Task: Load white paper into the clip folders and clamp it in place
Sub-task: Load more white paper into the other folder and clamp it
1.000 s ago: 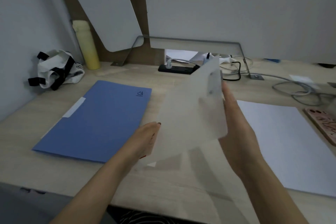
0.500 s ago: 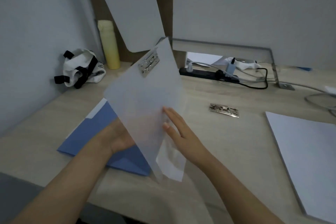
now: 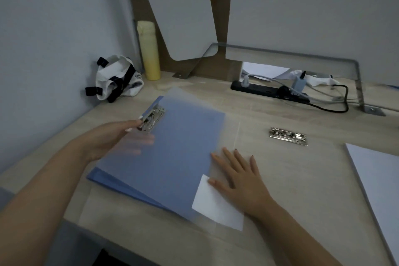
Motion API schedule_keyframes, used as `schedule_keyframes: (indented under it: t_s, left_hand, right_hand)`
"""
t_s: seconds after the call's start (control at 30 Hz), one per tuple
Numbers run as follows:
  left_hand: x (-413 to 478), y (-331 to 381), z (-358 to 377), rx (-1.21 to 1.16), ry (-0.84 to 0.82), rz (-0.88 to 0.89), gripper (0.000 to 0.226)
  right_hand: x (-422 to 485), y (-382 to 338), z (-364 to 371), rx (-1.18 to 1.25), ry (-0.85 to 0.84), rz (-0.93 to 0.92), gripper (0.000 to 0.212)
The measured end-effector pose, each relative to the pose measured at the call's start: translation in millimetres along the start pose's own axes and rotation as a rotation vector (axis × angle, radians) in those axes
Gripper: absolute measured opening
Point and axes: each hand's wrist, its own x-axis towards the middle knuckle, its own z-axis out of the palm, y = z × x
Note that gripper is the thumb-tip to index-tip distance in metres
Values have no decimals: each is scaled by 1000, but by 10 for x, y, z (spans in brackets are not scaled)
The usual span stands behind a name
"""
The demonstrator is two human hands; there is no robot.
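Frosted translucent folder (image 3: 172, 147) lies centre frame; left hand (image 3: 112, 138) pinches its metal clip (image 3: 152, 120); right hand (image 3: 239, 177) spread flat on it.

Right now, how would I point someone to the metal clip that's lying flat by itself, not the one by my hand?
Start at the black power strip along the back of the wooden desk. Come toward the near edge to the shiny metal clip lying flat, left of the white paper stack. Unlike the clip at the left hand, no hand is near it.

blue folder (image 3: 121, 181), yellow bottle (image 3: 149, 49) (pale), white paper (image 3: 384, 181)
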Motion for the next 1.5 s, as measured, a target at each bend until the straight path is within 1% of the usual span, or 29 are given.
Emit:
schedule_keyframes:
  t_s: [0.07, 0.1, 0.2, 0.33, 0.53, 0.63, 0.7, 0.8, 0.93, 1.13, 1.2, 1.33, 1.43, 1.5]
  left_hand:
    - [-26, -29, 35, 13, -12, -51, 28]
    - [-42, -57, 54, 18, 8, -77, 26]
    - [12, -165, 57, 0, 34, -84, 22]
    - [55, -249, 85, -107, 56, -46, 20]
    - [69, -330, 127, -130, 103, -10, 22]
    - [46, -304, 126, -133, 72, -7, 24]
    - [60, -262, 133, -132, 46, -37, 27]
    - [70, -195, 166, -95, 40, -38, 27]
    - [52, -235, 145, -205, -8, -30, 31]
    - [79, -317, 131, -183, 41, 0, 34]
    - [72, -328, 116, -176, 34, 9, 35]
    - [47, -289, 72, -272, -86, -43, 42]
    - [55, -189, 96, -149, -101, 38, 46]
    - [96, -92, 151, -47, -34, 62, 48]
  right_hand:
    - [-1, -12, 6, -31, -9, 39, 90]
    - [-4, -15, 7, -38, -14, 49, 92]
    - [-4, -11, 15, -64, -9, 47, 97]
    - [8, -1, 37, -68, -6, 48, 90]
    - [-1, 3, 50, -88, 4, 31, 86]
    - [-2, 6, 50, -92, 6, 25, 82]
    - [-12, 1, 41, -86, 5, 28, 81]
    - [-18, -8, 26, -69, 4, 32, 78]
    - [-12, 8, 52, -55, 15, 22, 78]
    - [-15, 7, 61, -62, 18, 21, 80]
    - [-15, 4, 59, -69, 23, 20, 79]
    - [-22, 11, 58, -78, 5, 16, 76]
    - [-28, 14, 50, -84, 14, 12, 76]
    - [-32, 13, 48, -89, 17, 11, 76]
